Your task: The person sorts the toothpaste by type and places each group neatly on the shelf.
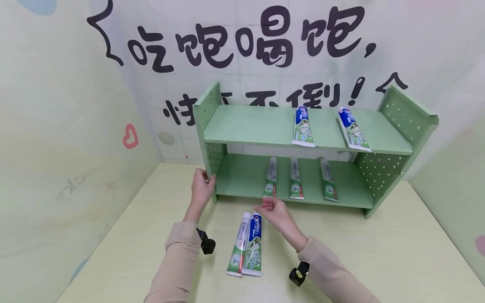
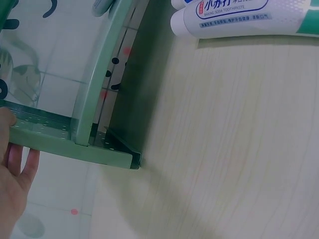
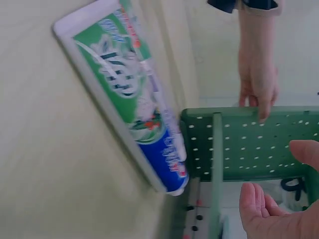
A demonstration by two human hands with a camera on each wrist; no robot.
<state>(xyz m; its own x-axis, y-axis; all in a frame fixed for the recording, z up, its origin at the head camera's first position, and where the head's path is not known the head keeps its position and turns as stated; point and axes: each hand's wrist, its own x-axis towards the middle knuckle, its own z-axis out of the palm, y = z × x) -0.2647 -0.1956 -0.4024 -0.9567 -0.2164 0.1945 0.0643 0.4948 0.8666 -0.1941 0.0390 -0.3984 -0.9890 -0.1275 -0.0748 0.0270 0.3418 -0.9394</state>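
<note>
A green two-tier rack [image 1: 248,124] stands on the table. My left hand [image 1: 202,187] grips the edge of its left side panel, thumb on one face and fingers on the other, as the left wrist view shows. Just in front of the lower tier is my right hand [image 1: 278,214], at the bottom end of the leftmost grey-and-green toothpaste tube [image 1: 271,174]. Its thumb and fingers are apart in the right wrist view, with nothing between them. Below it, a white-and-green toothpaste tube [image 1: 239,248] and a blue-and-green Crest toothpaste tube [image 1: 254,244] lie side by side on the table.
Two more grey-and-green tubes, a middle tube [image 1: 296,179] and a right tube [image 1: 329,180], lie on the lower tier. Above them, two Crest tubes [image 1: 303,128] rest on the upper tier. A printed wall [image 1: 242,75] rises behind the rack.
</note>
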